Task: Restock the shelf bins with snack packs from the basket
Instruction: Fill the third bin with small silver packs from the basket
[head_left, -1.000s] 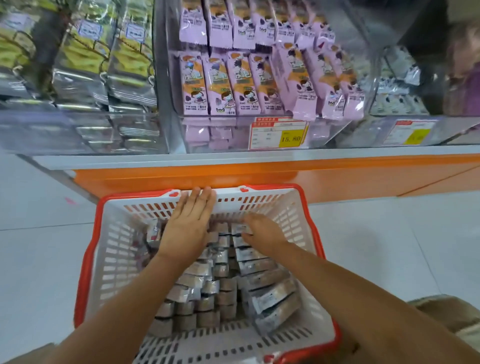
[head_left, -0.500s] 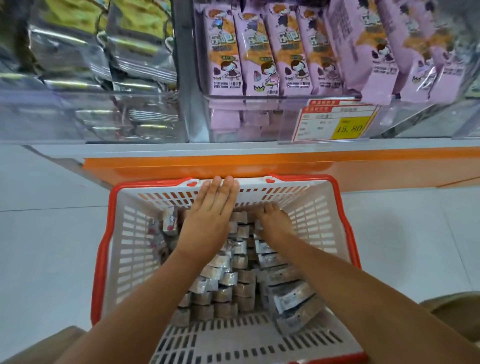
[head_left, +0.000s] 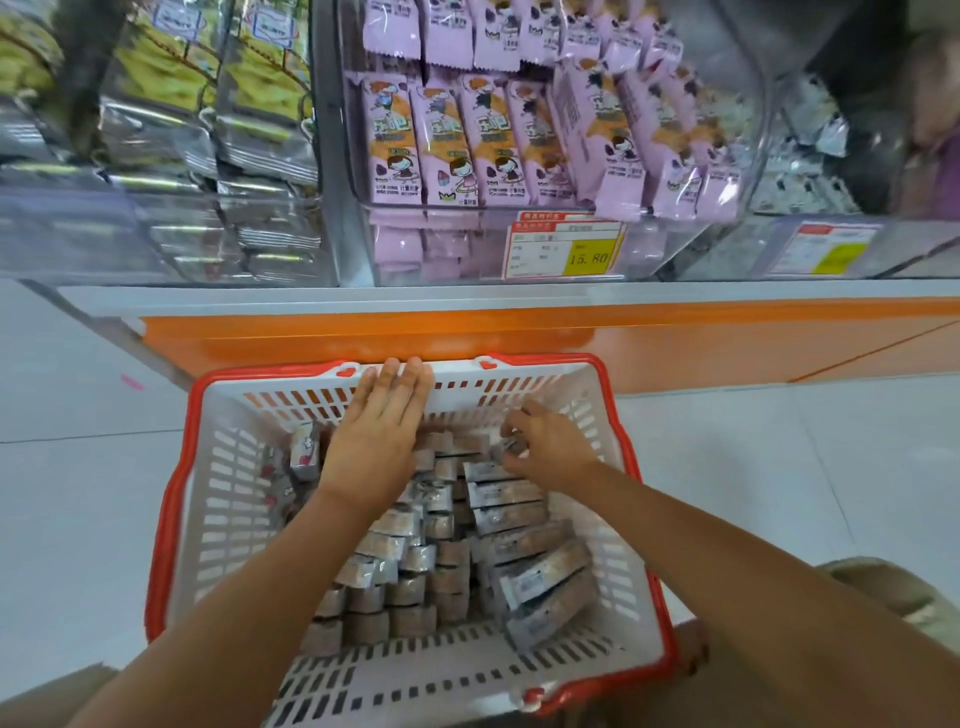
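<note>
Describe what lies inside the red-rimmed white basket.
Rows of small silver foil snack packs fill the red-rimmed white plastic basket. The left hand and right hand cover some packs; lower layers are hidden.

A white plastic basket (head_left: 218, 519) with a red rim and slotted walls sits on the pale floor at 6 o'clock, its far edge near the orange shelf base. Silver-grey snack packs (head_left: 519, 545) fill its bottom in rough rows, with short ones toward 7 o'clock and longer ones overlapping toward 4 o'clock. At 12 o'clock a clear shelf bin (head_left: 748, 78) holds purple packs (head_left: 447, 150) upright in rows. At 10 o'clock a second clear bin (head_left: 156, 244) holds stacked silver and yellow-green packs (head_left: 260, 140).
</note>
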